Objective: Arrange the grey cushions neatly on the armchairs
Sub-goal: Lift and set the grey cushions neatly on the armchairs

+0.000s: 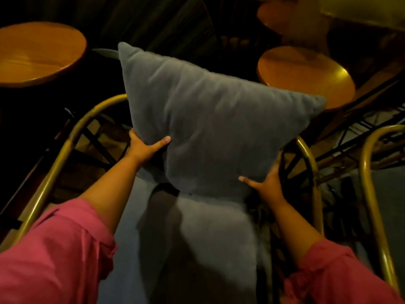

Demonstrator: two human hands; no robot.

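— Cushion (203,119) grip?
— Both hands clamped on its lower corners — left hand (143,148) at one, right hand (268,183) at the other; it's held tilted above the armchair (65,154), over the seat pad's (197,238) back edge.
— How will it handle?
— Soft and light, I'd judge — it sags and dents under the thumbs. Corners grip best; the middle would fold.

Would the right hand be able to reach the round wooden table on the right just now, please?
Probably not as things stand: the right hand is busy gripping the grey cushion, and the armchair's brass frame stands between it and the round wooden table beyond.
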